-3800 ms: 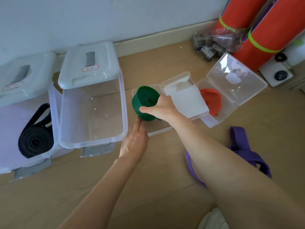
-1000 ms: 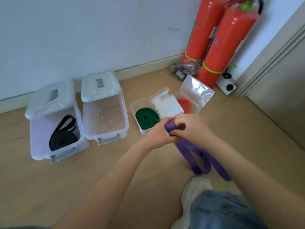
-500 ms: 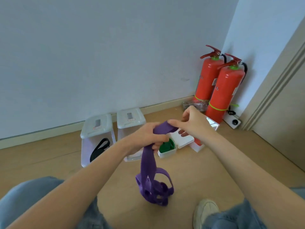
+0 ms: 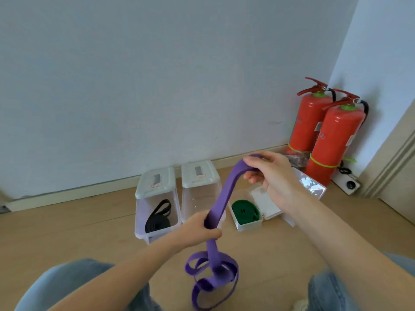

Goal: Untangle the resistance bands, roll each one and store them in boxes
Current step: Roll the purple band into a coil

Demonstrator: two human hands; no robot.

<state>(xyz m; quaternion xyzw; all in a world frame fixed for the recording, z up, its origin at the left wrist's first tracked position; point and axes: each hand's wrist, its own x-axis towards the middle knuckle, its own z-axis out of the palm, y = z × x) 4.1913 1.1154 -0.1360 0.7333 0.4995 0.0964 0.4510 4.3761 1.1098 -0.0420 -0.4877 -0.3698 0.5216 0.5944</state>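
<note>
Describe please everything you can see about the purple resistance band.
The purple resistance band is a flat, wide strap that looks like matte rubber. The right hand pinches its top end, raised high; the left hand is closed around it lower down, so the stretch between them runs straight and slanted. Below the left hand it hangs in loose, twisted loops, not yet rolled, above the wooden floor.

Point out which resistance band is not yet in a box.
The purple band, held between the left hand and right hand; the black band and green band lie boxed.
</note>
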